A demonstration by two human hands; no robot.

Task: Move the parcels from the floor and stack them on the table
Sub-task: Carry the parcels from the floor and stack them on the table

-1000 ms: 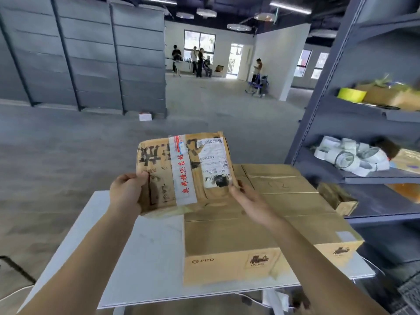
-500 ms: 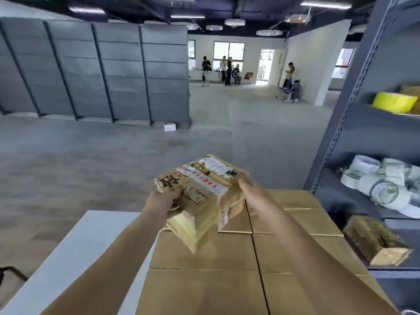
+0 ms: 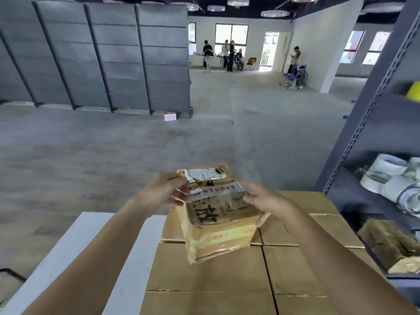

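Observation:
A worn cardboard parcel (image 3: 216, 214) with black writing, red-printed tape and a white label hangs in the air, tilted, just above the brown boxes. My left hand (image 3: 163, 192) grips its left side and my right hand (image 3: 266, 202) grips its right side. Below it, large brown cardboard boxes (image 3: 211, 269) lie flat on the white table (image 3: 68, 251), covering its right part. The table's left strip is bare white surface.
A grey metal shelf rack (image 3: 368, 133) stands close on the right, holding rolls of tape (image 3: 391, 176) and a torn carton (image 3: 391, 244). Grey partition panels (image 3: 95, 55) line the far left. A small white box (image 3: 170, 115) sits on the concrete floor. Several people stand far back.
The parcel has turned in my hands and come lower over the brown boxes, its written face now up. The view has moved closer to the table.

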